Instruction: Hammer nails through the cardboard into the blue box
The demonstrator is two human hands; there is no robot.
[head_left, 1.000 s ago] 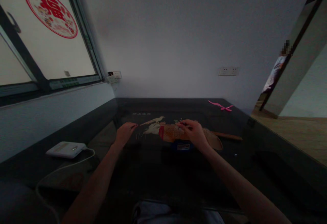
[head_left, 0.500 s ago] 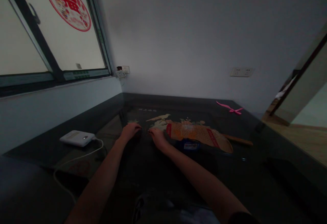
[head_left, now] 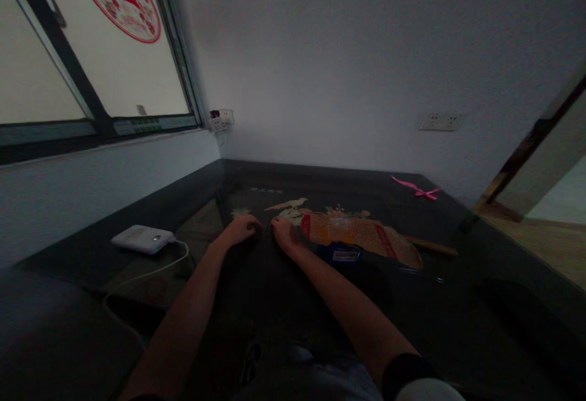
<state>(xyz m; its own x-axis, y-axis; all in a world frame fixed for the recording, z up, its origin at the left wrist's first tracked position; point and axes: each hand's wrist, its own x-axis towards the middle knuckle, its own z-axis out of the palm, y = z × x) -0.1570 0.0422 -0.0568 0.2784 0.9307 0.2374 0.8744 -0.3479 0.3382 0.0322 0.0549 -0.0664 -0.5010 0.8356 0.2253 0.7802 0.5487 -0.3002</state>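
My left hand (head_left: 242, 229) and my right hand (head_left: 284, 234) are close together over the dark tabletop (head_left: 260, 303). Both have their fingers bent into a pinch. Something thin and dark seems to be between the fingertips, too small and dim to name. Just right of my right hand lies a long tan, grainy-looking piece (head_left: 354, 232) with red bands and a rounded right end. A dark blue packet (head_left: 344, 256) with a white label lies along its near side.
A wooden stick (head_left: 433, 245) extends from behind the tan piece. A pink ribbon (head_left: 419, 190) lies at the far right. On the left is a white power bank (head_left: 143, 239) with a white cable (head_left: 158, 273). A wall (head_left: 329, 71) stands behind, with a window at left.
My hands have come closer together, the left one moving right toward the other. The view has tilted down slightly. The things on the table look unmoved.
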